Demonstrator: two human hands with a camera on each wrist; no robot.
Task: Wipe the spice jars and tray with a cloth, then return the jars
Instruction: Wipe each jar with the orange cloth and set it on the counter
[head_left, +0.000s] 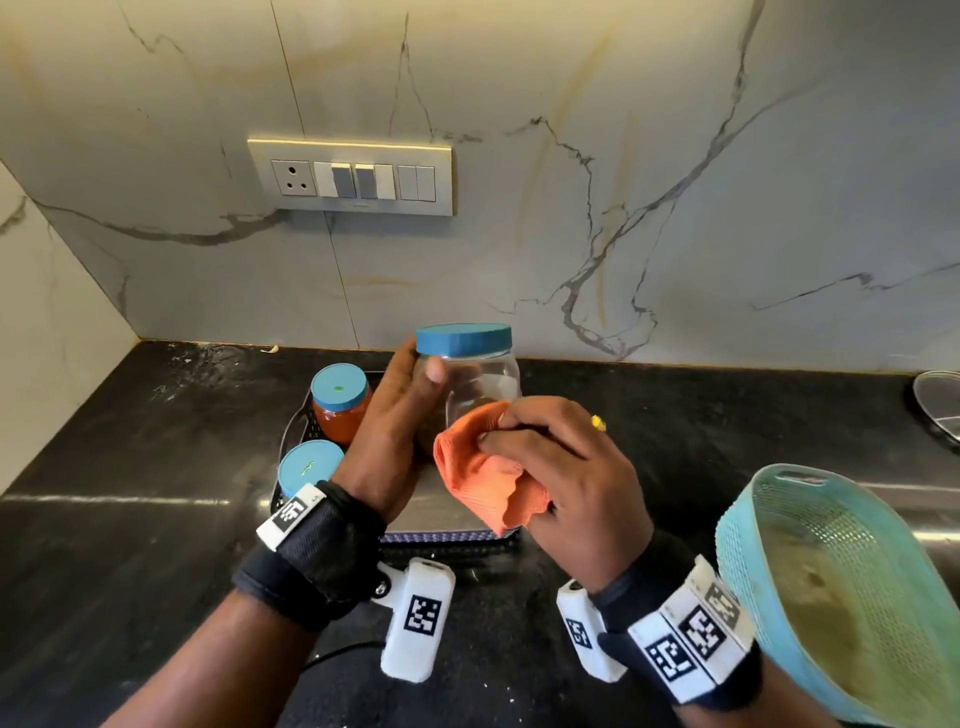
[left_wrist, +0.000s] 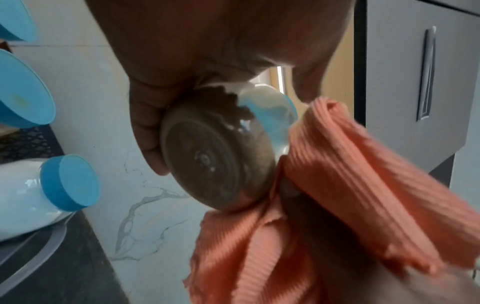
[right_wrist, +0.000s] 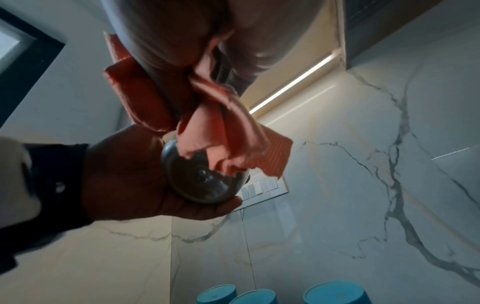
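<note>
Presently: clear glass spice jar with blue screw lid (head_left: 470, 376), held upright above the dark perforated tray (head_left: 447, 535); left hand (head_left: 395, 415), fingers and thumb curled round its shoulder. Ribbed orange cloth (head_left: 480, 470) bunched in right hand (head_left: 561, 467), fingers clamped on it, pressed to the jar's near lower wall. Red-filled blue-lidded jar (head_left: 341, 408) and second blue-lidded jar (head_left: 310, 467) stand in the tray's left side, black stone worktop (head_left: 130, 441) beneath. Risk: smooth glass may slip or twist under the rubbing, dropping onto the jars below.

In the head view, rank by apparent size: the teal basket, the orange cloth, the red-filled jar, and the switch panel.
1. teal basket, though nearness to the camera inflates it
2. switch panel
3. orange cloth, partly hidden by the right hand
4. red-filled jar
</note>
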